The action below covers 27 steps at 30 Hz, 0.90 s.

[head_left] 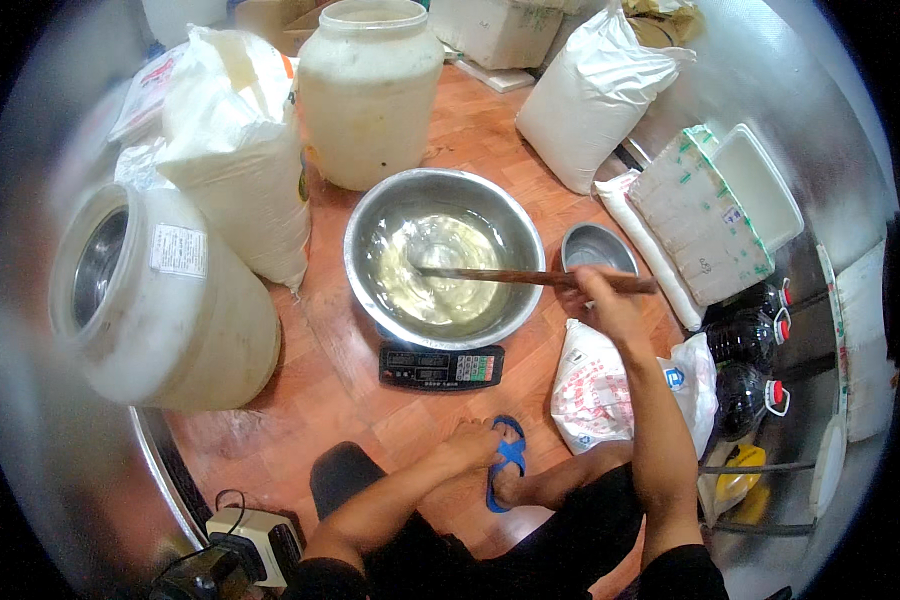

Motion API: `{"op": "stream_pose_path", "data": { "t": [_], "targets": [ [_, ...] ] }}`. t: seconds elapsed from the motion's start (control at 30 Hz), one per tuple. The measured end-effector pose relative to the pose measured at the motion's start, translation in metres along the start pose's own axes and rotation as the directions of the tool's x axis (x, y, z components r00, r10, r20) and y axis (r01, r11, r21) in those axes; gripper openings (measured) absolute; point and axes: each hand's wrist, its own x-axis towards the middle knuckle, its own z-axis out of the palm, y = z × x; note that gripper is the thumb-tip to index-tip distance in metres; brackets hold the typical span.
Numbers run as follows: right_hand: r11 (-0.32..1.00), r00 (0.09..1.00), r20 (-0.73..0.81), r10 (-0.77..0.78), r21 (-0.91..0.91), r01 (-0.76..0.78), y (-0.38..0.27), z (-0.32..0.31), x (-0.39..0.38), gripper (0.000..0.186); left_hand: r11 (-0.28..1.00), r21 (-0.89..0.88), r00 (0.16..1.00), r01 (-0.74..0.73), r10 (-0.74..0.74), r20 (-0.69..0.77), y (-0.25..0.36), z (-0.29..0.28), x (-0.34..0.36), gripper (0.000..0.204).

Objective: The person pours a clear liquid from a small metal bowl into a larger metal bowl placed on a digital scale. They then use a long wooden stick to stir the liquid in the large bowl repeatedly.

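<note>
My right hand [595,290] is closed round a long wooden stick [510,275], whose far end dips into clear, pale, swirling liquid in a large steel bowl [360,270]. The bowl sits on a black scale with a keypad [440,365]. My left hand [468,445] rests low on my foot at the blue flip-flop [510,460], its fingers loosely apart. A small grey metal bowl [598,250] stands behind my right hand, and a printed white sack [585,390] lies beside my forearm.
Large plastic barrels [225,335] and white sacks [225,170] line the left and back. Another sack [580,100] stands back right. On the right are a foam box [695,215], dark jugs with red caps [740,400] and a metal wall. A boxy appliance [250,530] is at lower left.
</note>
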Motion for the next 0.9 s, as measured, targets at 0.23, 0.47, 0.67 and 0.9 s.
{"op": "stream_pose_path", "data": {
  "t": [0.23,0.47,0.67,0.9],
  "targets": [
    [0.929,0.963,0.011,-0.27,-0.259,0.264,0.019,0.015,0.001,0.031,0.999,0.044,1.0,-0.011,0.011,-0.013,0.005,-0.01,-0.004,0.061],
    [0.994,0.996,-0.054,0.067,-0.079,-0.071,-0.026,0.016,-0.001,0.027,0.999,0.024,0.999,0.035,-0.034,-0.036,-0.009,0.005,-0.008,0.062],
    [0.929,0.974,-0.052,-0.221,-0.316,0.194,0.002,0.014,0.002,0.029,0.999,0.036,1.0,0.016,-0.015,-0.027,-0.001,-0.004,-0.005,0.064],
    [0.998,0.998,0.019,0.061,0.001,-0.061,-0.007,0.008,0.003,0.031,1.0,-0.013,0.999,-0.019,0.018,-0.043,-0.007,0.006,-0.005,0.064]
  ]
}}
